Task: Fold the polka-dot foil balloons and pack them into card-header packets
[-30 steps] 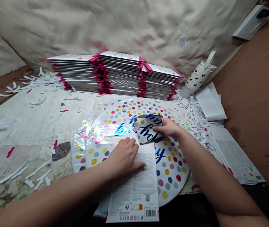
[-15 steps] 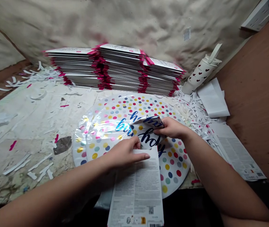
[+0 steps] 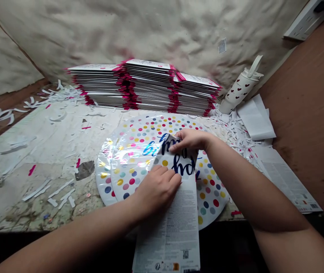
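In the head view, a folded foil sheet (image 3: 182, 161) with blue lettering and coloured dots stands partly in the top of a white printed packet (image 3: 180, 220). My right hand (image 3: 192, 139) pinches the upper edge of the folded sheet. Below it, my left hand (image 3: 162, 185) is closed on the packet's upper left side, at its opening; what its fingertips grip is partly hidden. Under both hands lie round, dotted foil sheets (image 3: 130, 163) in an overlapping pile, shiny on the left side.
Three stacks of white and pink packets (image 3: 150, 85) stand against the covered wall. A heart-patterned tumbler (image 3: 237, 91), white papers (image 3: 255, 117) and another printed packet (image 3: 293, 182) are at the right. Paper shreds (image 3: 230, 131) litter the tabletop (image 3: 51, 144).
My right hand has moved left and slightly up with the folded sheet, which now stands straighter over the packet. My left hand's thumb and fingers have closed in. The view has shifted slightly.
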Motion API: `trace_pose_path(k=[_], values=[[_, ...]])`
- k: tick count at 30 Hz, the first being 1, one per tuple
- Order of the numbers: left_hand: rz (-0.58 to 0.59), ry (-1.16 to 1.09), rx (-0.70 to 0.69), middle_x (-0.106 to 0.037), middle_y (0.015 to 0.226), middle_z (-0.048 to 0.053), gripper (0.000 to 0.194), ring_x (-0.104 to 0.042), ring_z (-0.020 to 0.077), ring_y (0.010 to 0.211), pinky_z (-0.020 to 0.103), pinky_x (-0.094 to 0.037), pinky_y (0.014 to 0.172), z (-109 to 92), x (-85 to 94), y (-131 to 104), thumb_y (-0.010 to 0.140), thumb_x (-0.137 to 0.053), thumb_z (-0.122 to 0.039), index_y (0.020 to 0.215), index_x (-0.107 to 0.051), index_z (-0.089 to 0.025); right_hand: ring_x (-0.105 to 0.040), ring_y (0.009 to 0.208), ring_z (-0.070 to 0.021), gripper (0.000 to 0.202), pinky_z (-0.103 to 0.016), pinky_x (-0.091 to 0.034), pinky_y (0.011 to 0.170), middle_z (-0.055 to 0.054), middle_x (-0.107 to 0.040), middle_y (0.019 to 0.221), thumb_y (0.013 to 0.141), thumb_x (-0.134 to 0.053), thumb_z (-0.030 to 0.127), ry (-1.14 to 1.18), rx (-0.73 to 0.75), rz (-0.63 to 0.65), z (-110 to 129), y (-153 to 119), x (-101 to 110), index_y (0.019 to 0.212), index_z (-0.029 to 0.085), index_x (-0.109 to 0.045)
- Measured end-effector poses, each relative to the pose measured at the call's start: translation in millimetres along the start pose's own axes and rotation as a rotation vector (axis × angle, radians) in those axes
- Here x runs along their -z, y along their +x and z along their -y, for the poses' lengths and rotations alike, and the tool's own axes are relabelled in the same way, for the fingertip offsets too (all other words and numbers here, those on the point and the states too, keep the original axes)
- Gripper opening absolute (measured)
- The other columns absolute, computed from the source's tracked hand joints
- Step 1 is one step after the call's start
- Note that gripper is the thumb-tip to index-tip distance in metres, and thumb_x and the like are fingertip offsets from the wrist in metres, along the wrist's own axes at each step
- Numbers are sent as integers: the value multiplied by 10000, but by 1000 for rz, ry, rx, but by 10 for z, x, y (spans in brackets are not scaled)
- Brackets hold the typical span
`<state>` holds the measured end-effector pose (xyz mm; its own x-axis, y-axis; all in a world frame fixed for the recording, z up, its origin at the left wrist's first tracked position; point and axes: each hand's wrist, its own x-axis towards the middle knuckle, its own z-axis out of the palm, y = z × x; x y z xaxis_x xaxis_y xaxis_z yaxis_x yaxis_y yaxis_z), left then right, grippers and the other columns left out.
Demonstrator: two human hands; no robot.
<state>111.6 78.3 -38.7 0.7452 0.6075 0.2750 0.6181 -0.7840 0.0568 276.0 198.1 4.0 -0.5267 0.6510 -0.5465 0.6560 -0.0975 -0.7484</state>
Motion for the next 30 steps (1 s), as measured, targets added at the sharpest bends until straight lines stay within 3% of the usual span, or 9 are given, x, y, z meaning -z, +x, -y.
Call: trace_pose_path(k=[5, 9, 13, 16, 18, 20, 22, 25, 30], values=[[78, -83, 30, -556, 736, 52, 166, -484, 193, 633, 332, -402, 609, -19, 34, -44, 810, -382, -126, 813, -546, -151, -511, 489, -76, 203, -181, -399, 465, 35, -592, 540, 574, -749, 309, -62, 74, 1, 3, 43, -134, 631, 154, -632], [95, -133, 90, -563, 762, 62, 179, -507, 204, 676, 350, -428, 639, -46, 47, -56, 818, -373, -132, 840, -550, -148, -570, 601, -95, 116, -188, -440, 552, 9, -642, 650, 613, -695, 183, 15, 147, -138, 27, 25, -213, 715, 152, -648], [53, -213, 116, -592, 845, 85, 193, -540, 213, 768, 354, -445, 690, -36, 58, -47, 849, -364, -168, 863, -555, -145, -555, 551, -107, 68, -202, -429, 513, 10, -625, 595, 635, -625, 124, -158, 134, 24, 24, -111, -357, 682, 154, -664], [13, -234, 162, -602, 818, 74, 220, -551, 199, 762, 338, -446, 682, 46, 143, -26, 880, -348, -201, 870, -561, -147, -595, 711, -143, 137, -235, -469, 629, -27, -669, 777, 696, -619, 194, -85, 271, -263, -80, -307, -372, 814, 172, -685], [-85, -196, 167, -600, 785, 63, 220, -550, 188, 745, 330, -441, 682, 132, 256, -12, 891, -351, -203, 890, -564, -148, -599, 841, -168, 348, -268, -483, 720, -50, -660, 949, 681, -679, 275, 136, 381, -466, -178, -446, -379, 1016, 192, -641], [-236, -120, 97, -609, 842, 57, 187, -555, 188, 798, 344, -431, 751, 220, 400, -5, 877, -399, -175, 974, -560, -170, -605, 887, -193, 472, -314, -492, 759, -65, -656, 988, 665, -709, 335, 363, 462, -397, -252, -565, -429, 1102, 194, -598], [-477, -19, 73, -595, 982, 44, 247, -535, 220, 946, 414, -372, 891, 297, 537, -5, 834, -503, -172, 1067, -534, -246, -611, 907, -212, 362, -353, -487, 800, -65, -670, 954, 710, -677, 364, 501, 546, -346, -275, -647, -504, 1027, 194, -638], [-779, -84, 253, -483, 1211, 43, 538, -396, 293, 1181, 492, -252, 1015, 399, 631, 15, 723, -673, -272, 1196, -422, -322, -590, 980, -224, 217, -368, -460, 870, -48, -676, 958, 751, -643, 365, 580, 662, -624, -241, -677, -568, 915, 226, -667], [-490, -804, 258, -449, 1265, 93, 619, -450, 255, 1162, 405, -396, 959, 512, 453, 143, 742, -649, -296, 1262, -318, -239, -587, 994, -234, 267, -384, -458, 887, -43, -665, 1000, 707, -684, 343, 590, 681, -589, -179, -520, -567, 938, 219, -635]])
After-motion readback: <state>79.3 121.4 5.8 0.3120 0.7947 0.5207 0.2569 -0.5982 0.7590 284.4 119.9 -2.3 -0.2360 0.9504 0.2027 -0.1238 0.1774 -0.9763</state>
